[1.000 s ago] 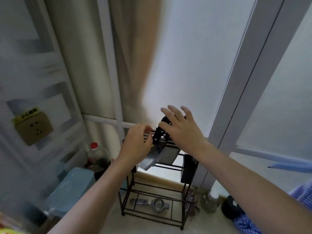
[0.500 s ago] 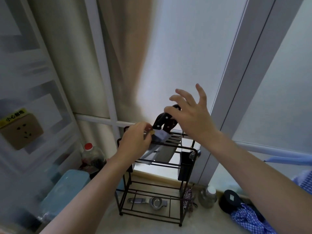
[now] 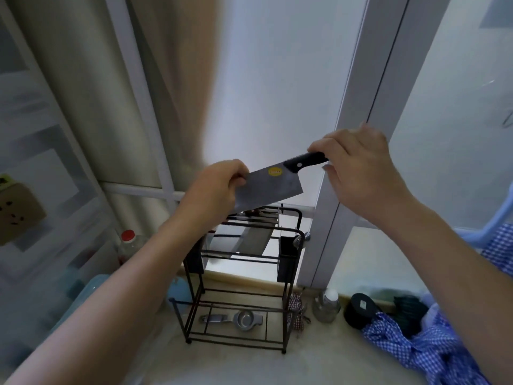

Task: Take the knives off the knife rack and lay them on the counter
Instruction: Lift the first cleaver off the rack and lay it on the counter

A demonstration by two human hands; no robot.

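Note:
A cleaver (image 3: 270,187) with a wide steel blade, a yellow sticker and a black handle hangs in the air above the black wire knife rack (image 3: 287,276). My left hand (image 3: 215,190) pinches the far end of its blade. My right hand (image 3: 358,168) holds the black handle between thumb and fingers. A second wide blade (image 3: 254,240) still sits tilted in the rack's top slots, with its handle hidden behind the held cleaver. The rack stands on the pale counter (image 3: 249,365).
A metal squeezer (image 3: 236,319) lies on the rack's bottom shelf. A red-capped bottle (image 3: 129,244) and a blue box (image 3: 86,295) stand left. A small jar (image 3: 327,304), a black round lid (image 3: 361,309) and blue checked cloth (image 3: 416,345) lie right. A window frame (image 3: 358,107) stands behind.
The cleaver has come up out of the rack and now lies level above it. My right hand has closed on its handle; my left hand rose with the blade.

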